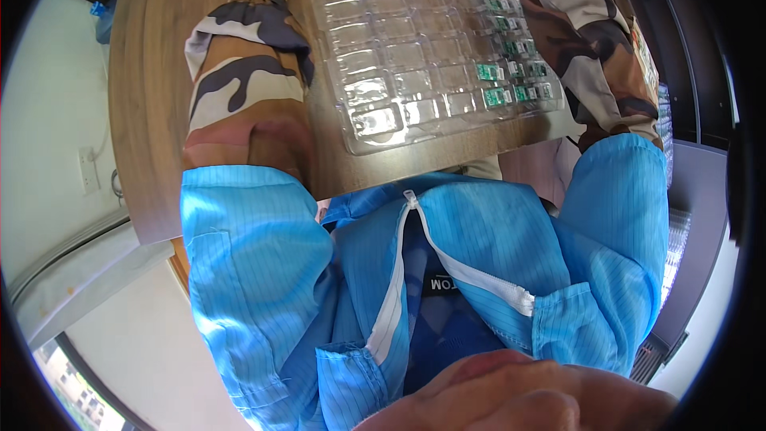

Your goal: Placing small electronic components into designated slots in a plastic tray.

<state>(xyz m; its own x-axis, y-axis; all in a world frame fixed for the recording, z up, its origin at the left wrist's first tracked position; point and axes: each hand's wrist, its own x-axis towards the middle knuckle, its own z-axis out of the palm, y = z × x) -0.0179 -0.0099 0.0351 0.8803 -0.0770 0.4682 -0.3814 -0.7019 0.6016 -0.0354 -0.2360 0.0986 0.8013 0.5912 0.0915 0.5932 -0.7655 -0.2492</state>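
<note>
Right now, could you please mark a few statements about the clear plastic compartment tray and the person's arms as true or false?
1. The clear plastic compartment tray lies on a brown wooden table. True.
2. The small green parts fill the tray's left columns. False: they sit in the right columns; the left compartments look empty.
3. Both forearms wear camouflage sleeve covers over a blue striped jacket. True.
4. The tray is stacked upright against a wall. False: it lies flat on the table.
5. Both hands are fully visible. False: they are cut off at the top edge of the picture.
</note>
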